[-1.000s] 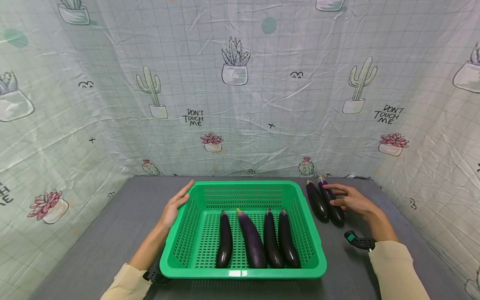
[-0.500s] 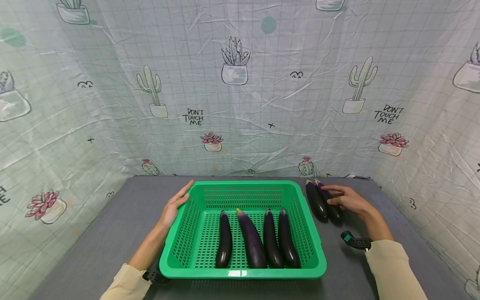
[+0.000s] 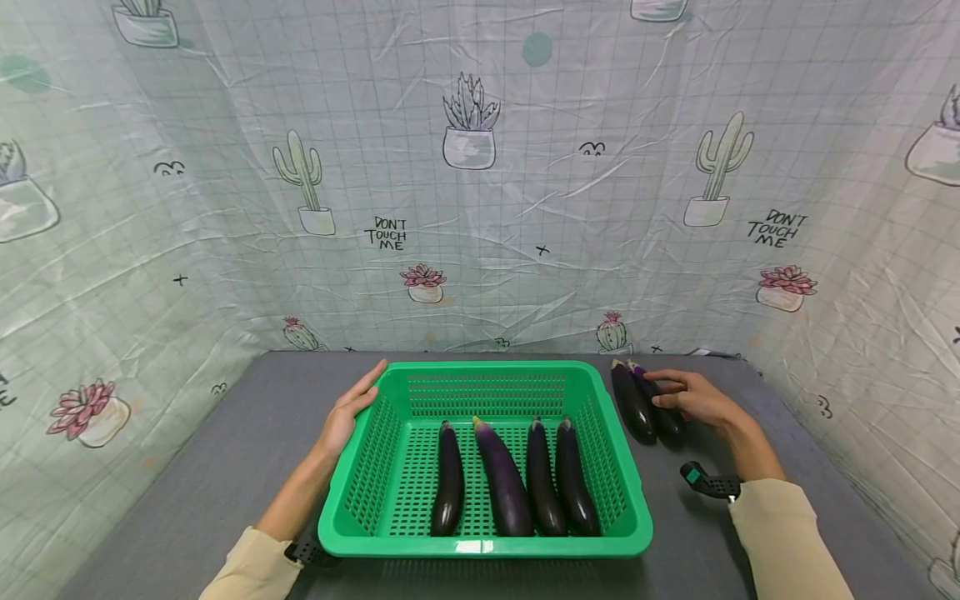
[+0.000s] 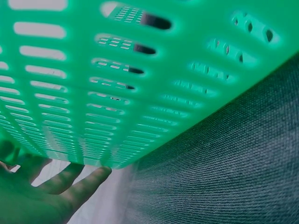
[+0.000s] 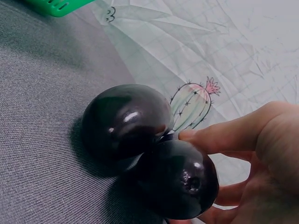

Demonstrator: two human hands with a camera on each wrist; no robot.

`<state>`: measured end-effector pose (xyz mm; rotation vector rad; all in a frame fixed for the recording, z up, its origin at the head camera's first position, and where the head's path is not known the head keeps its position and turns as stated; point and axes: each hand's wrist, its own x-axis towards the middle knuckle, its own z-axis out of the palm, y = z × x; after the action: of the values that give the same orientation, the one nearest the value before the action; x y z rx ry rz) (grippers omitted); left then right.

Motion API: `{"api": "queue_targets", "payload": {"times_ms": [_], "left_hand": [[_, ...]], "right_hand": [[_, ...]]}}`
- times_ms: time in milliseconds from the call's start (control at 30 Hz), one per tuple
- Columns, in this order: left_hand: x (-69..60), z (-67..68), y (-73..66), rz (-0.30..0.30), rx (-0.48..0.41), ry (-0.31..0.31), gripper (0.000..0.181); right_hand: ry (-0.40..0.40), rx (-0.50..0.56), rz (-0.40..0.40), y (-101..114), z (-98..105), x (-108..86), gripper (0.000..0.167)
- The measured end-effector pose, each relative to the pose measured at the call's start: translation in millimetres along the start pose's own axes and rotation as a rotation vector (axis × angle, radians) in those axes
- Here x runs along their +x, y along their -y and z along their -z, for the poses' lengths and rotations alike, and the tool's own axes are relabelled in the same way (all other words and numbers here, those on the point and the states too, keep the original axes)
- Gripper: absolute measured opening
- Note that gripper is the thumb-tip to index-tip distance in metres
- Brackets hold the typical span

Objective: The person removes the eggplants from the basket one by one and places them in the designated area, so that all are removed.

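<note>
My right hand (image 3: 697,398) grips the right one of two dark purple eggplants lying side by side to the right of a green basket. In the right wrist view the thumb and fingers lie on opposite sides of this held eggplant (image 5: 180,175), whose round end faces the camera. Its neighbour, another eggplant (image 5: 124,122), touches it. My left hand (image 3: 343,423) rests against the left side of the basket (image 3: 486,546). Extended fingers (image 4: 88,184) show by the slotted outer wall in the left wrist view. Several eggplants (image 3: 504,483) lie lengthwise inside, mostly toward the right.
A grey cloth-covered tabletop (image 3: 240,467) lies under everything. Behind and at both sides hangs a pale curtain (image 3: 487,208) printed with cacti, close to the table's back edge. Inside the basket, its bare left floor (image 3: 408,483) is visible.
My right hand has shifted slightly left and nearer with the held eggplant, which now lies closer against its neighbour. The left hand and basket have stayed in place.
</note>
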<state>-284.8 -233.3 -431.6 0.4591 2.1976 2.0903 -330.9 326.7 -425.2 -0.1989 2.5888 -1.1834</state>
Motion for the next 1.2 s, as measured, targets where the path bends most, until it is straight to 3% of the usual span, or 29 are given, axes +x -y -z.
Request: {"api": "queue_targets", "payload": {"times_ms": [600, 800, 1200], "left_hand": [[1.3, -1.2, 1.0, -0.014, 0.015, -0.001, 0.058], [1.5, -1.0, 1.5, -0.011, 0.047, -0.018, 0.057], [1.9, -0.5, 1.3, -0.016, 0.025, -0.009, 0.057]], "right_hand": [[-0.031, 0.016, -0.009, 7.4, 8.8, -5.6, 0.061], [-0.049, 0.027, 0.036, 21.3, 14.5, -12.9, 0.061], [-0.08, 0.006, 0.144, 48.1, 15.6, -22.0, 0.062]]}}
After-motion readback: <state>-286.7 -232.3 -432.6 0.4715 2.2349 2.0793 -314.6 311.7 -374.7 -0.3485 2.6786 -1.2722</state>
